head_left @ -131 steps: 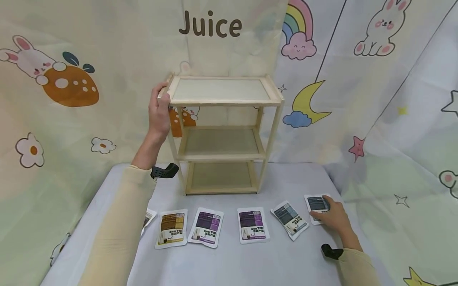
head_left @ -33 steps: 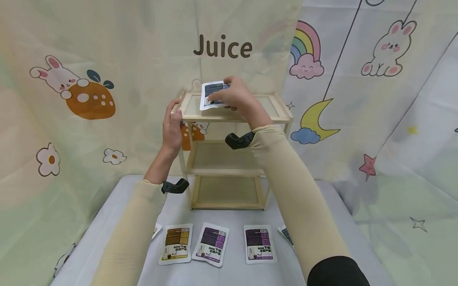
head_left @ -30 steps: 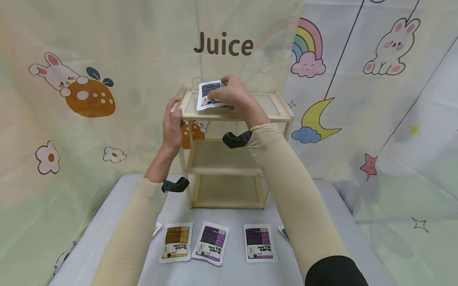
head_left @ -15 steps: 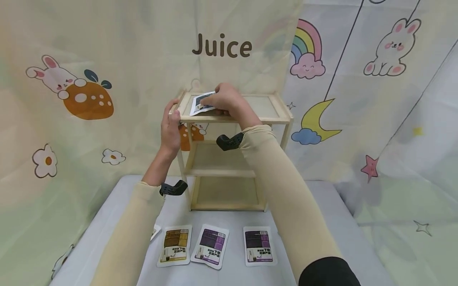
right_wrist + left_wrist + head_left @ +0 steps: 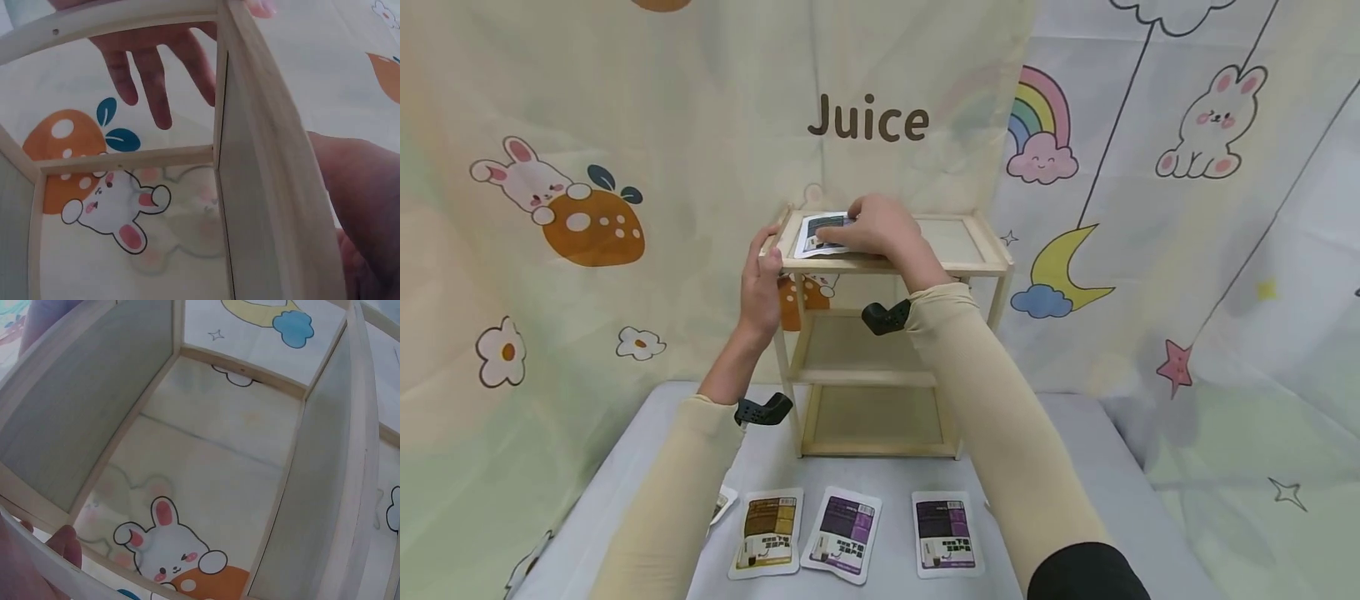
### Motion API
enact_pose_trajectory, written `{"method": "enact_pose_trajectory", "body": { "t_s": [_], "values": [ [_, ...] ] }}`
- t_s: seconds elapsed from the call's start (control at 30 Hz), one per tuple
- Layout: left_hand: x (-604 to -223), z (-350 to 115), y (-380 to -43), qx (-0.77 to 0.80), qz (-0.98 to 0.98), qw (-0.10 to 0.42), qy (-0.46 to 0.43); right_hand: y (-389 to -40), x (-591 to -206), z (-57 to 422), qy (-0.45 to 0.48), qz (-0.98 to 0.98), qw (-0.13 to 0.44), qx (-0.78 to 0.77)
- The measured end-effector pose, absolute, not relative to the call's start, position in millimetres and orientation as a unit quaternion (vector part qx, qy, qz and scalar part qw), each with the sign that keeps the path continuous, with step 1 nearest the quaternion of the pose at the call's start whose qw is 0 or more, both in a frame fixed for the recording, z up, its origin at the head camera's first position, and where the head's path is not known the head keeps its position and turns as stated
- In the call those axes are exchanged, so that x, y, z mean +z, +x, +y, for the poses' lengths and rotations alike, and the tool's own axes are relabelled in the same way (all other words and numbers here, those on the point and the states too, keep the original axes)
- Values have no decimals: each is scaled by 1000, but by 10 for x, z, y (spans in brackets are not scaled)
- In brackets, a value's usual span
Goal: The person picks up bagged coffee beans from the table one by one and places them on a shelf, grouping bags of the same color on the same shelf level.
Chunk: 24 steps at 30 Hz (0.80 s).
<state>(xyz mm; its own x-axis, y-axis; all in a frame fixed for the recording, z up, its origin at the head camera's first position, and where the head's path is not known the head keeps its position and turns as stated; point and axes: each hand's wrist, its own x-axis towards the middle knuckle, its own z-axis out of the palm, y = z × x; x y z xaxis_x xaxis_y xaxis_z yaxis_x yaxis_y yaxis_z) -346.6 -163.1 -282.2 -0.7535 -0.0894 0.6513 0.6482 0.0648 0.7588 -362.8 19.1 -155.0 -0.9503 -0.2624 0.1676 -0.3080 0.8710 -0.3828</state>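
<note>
"On the top board (image 5: 951,233) of the wooden rack (image 5: 865,378), where is the held packet (image 5: 817,223)?"

"At the left end. Its left edge is just beside the left rail (image 5: 780,232); its front edge is near the front rail (image 5: 940,267). It is flat or nearly flat. Full contact with the board cannot be confirmed, because the right hand (image 5: 887,232) covers part of it."

"State of each grip?"

"Right: narrow, holding the packet, thumb over the label. Left: narrow, holding the rack at its upper left corner; the left hand (image 5: 762,285) has its thumb on the near side and its fingers along the outer side."

"Room on the board?"

"Right of the right hand, board surface shows as far as the right rail (image 5: 991,242). Left of the packet, the margin is slight."

"And on the tabletop (image 5: 887,482)?"

"A strip separates the rack's base from a row of packets. The brown-label packet (image 5: 766,535) and the left purple-label packet (image 5: 841,536) are close together. A wider gap precedes the right purple-label packet (image 5: 947,533). At far left, the left sleeve (image 5: 655,508) partly hides a further packet (image 5: 724,502)."
</note>
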Motion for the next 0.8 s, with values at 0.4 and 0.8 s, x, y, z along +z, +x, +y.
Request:
{"method": "enact_pose_trajectory", "body": {
  "t_s": [0.4,0.8],
  "values": [
    [-2837,-1630,-3479,-648,-664,293,-229,-3355,-1458,473,155,-966,110,178],
    [-2847,-1647,-3480,-641,-672,297,-221,-2789,-1422,1225,197,-934,128,268]
  ]
}}
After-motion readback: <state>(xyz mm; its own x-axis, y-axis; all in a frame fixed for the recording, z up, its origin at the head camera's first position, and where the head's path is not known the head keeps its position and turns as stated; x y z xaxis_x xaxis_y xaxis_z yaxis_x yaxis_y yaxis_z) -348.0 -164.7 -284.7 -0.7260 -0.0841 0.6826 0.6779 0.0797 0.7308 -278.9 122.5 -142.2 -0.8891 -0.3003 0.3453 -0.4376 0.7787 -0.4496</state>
